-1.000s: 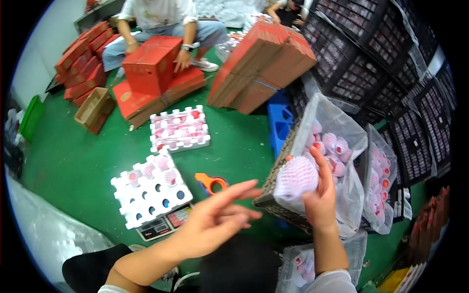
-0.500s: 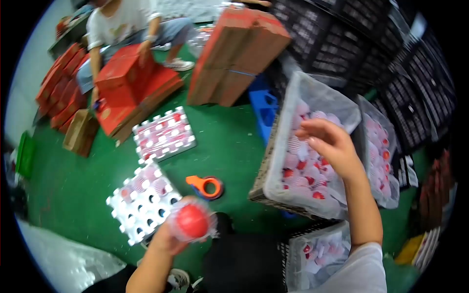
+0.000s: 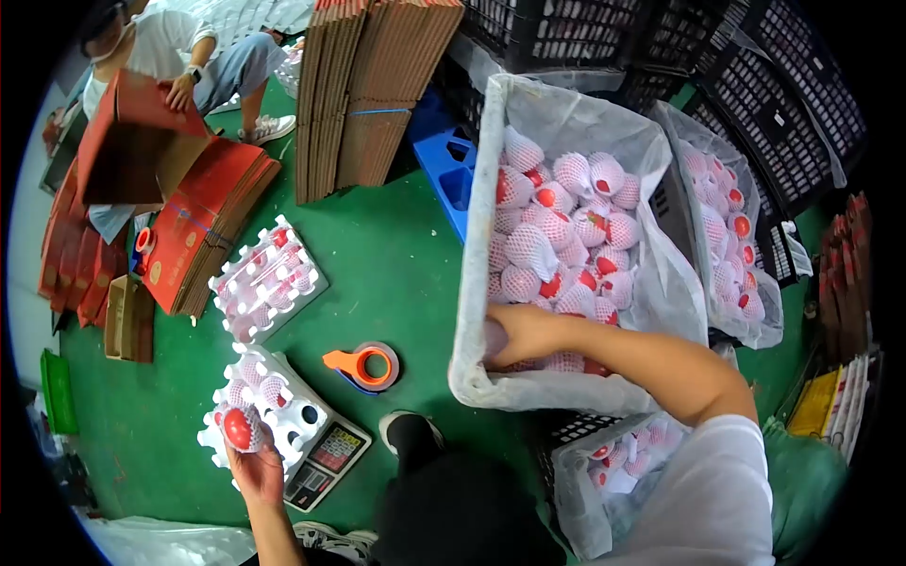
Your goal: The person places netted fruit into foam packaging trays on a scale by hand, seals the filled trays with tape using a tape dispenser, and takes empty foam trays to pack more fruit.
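My left hand (image 3: 258,472) is closed around a red fruit in a white foam net (image 3: 242,429). It holds the fruit over the near edge of a white foam tray (image 3: 304,446) with round hollows, some filled with netted fruit. Under the tray is a digital scale (image 3: 328,462). My right hand (image 3: 530,332) reaches down inside a large crate with a pale liner (image 3: 478,236), at its near left corner. Its fingers curl around a pinkish netted fruit (image 3: 494,338), mostly hidden. Many netted red fruits (image 3: 557,226) fill the crate.
A second filled tray (image 3: 269,283) and an orange tape dispenser (image 3: 363,364) lie on the green floor. A person (image 3: 179,57) handles a red carton (image 3: 142,141) at far left. Stacked flat cartons (image 3: 354,94), black crates (image 3: 576,38) and another lined crate (image 3: 727,226) stand around.
My right hand has gone from above the crate down into its near left corner. My left hand has carried its fruit left, over the tray. The other person's carton now shows its open side.
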`<state>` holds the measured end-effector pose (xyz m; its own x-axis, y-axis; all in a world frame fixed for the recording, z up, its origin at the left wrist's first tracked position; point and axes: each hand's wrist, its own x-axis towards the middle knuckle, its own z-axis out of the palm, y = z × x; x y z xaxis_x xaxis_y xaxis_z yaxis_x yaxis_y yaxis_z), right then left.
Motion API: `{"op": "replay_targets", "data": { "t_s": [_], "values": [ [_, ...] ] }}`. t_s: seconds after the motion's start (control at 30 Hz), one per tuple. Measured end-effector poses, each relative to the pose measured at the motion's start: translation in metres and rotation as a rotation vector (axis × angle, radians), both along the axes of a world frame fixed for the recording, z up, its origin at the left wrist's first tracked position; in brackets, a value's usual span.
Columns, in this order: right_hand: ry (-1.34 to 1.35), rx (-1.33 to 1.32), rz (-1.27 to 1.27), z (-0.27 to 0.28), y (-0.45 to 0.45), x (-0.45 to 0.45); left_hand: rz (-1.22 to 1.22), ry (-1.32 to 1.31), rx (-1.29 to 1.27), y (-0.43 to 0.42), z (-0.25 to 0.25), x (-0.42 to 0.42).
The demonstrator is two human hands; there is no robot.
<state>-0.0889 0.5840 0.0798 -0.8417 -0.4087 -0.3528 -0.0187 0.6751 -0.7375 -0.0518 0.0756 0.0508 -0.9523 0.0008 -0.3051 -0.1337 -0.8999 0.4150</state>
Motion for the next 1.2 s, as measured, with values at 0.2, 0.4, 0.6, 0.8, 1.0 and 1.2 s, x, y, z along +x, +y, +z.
{"op": "replay_targets", "data": {
  "t_s": [0.2, 0.4, 0.6, 0.8, 1.0, 1.2],
  "values": [
    [-0.740, -0.973, -0.216, 0.048, 0.076, -0.024, -0.064, -0.004, 0.032, 0.018, 0.033, 0.001],
    [-0.517, -1.244, -0.262, 0.070, 0.066, -0.021, -0.031, -0.121, -0.476, -0.009, 0.014, 0.015],
    [-0.409, -1.134, -0.641, -0.014, 0.164, -0.010, 0.117, -0.173, -0.365, -0.064, 0.006, 0.024],
    [-0.402, -1.353, -0.509, 0.039, 0.100, -0.025, 0.169, -0.262, -0.724, -0.109, -0.031, 0.021],
    [-0.673, -1.654, -0.975, 0.105, 0.059, -0.016, -0.064, -0.215, -0.498, -0.100, -0.033, -0.014],
    [-0.061, -0.917, -0.643, 0.089, 0.093, -0.008, -0.222, 0.191, -2.332, -0.074, -0.015, -0.036]
  ]
}}
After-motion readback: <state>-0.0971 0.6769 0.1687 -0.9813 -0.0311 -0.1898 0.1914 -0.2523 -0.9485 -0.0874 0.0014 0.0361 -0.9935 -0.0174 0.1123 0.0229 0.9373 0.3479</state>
